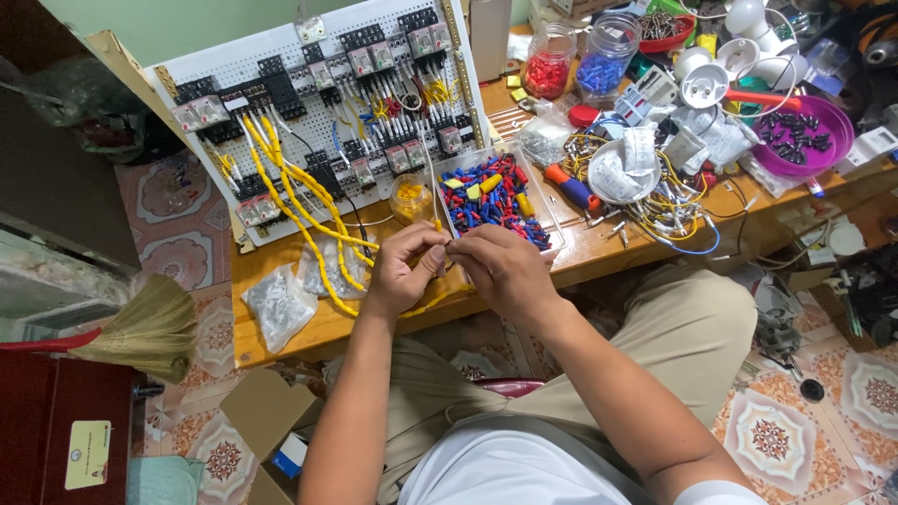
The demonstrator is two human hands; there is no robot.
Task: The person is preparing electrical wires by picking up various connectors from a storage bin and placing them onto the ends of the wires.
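Left hand (404, 269) and right hand (500, 271) meet fingertip to fingertip, both pinched shut on a yellow wire (437, 227) at the wooden bench (599, 251) edge. Tray of blue and red terminals (496, 194) lies at twelve o'clock; perforated control panel (318, 112) at eleven.

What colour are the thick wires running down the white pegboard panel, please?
Yellow: the thick wires trail down the pegboard panel towards the hands, seen from the head camera.

both forearms reach forward, bare from the elbow down, and meet in front of the body. the left hand (404, 271) curls with fingertips pinched together, the right hand (500, 269) arched beside it, fingertips touching the left's.
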